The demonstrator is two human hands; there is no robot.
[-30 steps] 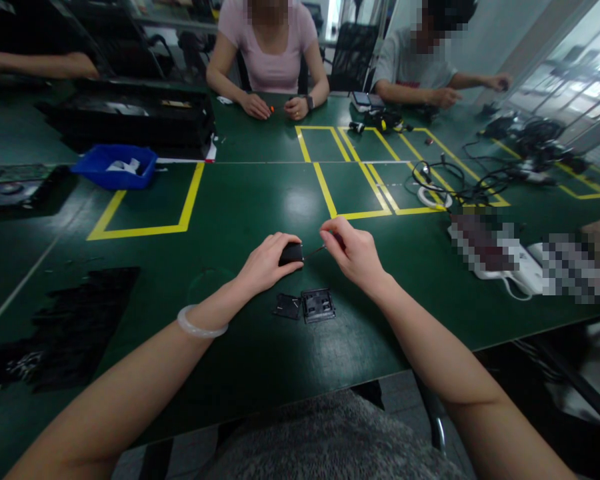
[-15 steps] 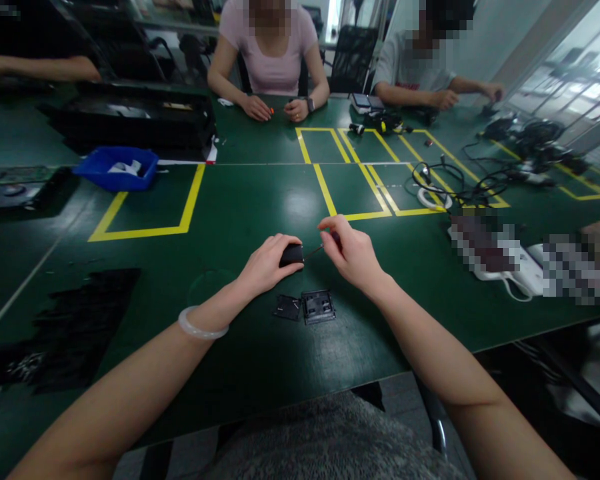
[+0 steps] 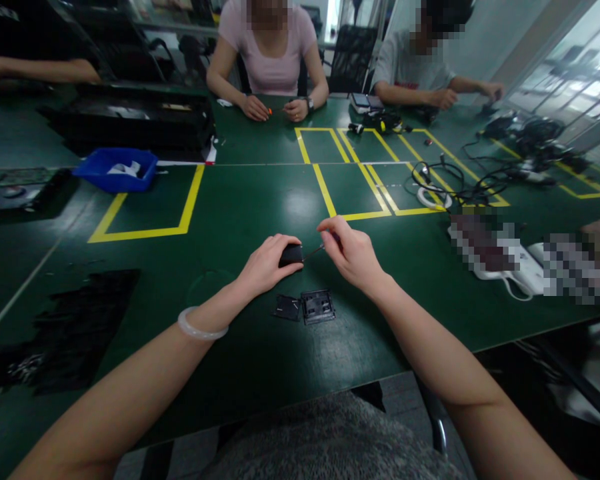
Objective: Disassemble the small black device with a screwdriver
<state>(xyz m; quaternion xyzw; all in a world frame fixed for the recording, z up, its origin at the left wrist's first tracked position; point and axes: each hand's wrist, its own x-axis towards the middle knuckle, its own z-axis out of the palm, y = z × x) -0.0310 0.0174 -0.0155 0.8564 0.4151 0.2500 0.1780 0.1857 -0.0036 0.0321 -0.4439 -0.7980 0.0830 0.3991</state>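
Note:
My left hand (image 3: 269,265) is closed around a small black box-shaped device (image 3: 292,255) and holds it against the green table. A screwdriver (image 3: 314,252) sits in my right hand (image 3: 349,252), its thin shaft pointing left with the tip at the device's right end. My fingers cover most of the screwdriver's handle. Nearer to me on the table lie two flat black plastic parts: a smaller plate (image 3: 287,307) and, to its right, a squarish frame-like piece (image 3: 319,307).
Black parts (image 3: 87,327) lie at the left. Further back are a blue bin (image 3: 117,170) with white pieces and a long black bin (image 3: 140,123). Cables (image 3: 453,180) and a white power strip (image 3: 523,270) occupy the right. Co-workers sit across the table.
My hands, the device and the screwdriver hold almost the same position. Across the table, a person's hands have shifted slightly around a small orange item.

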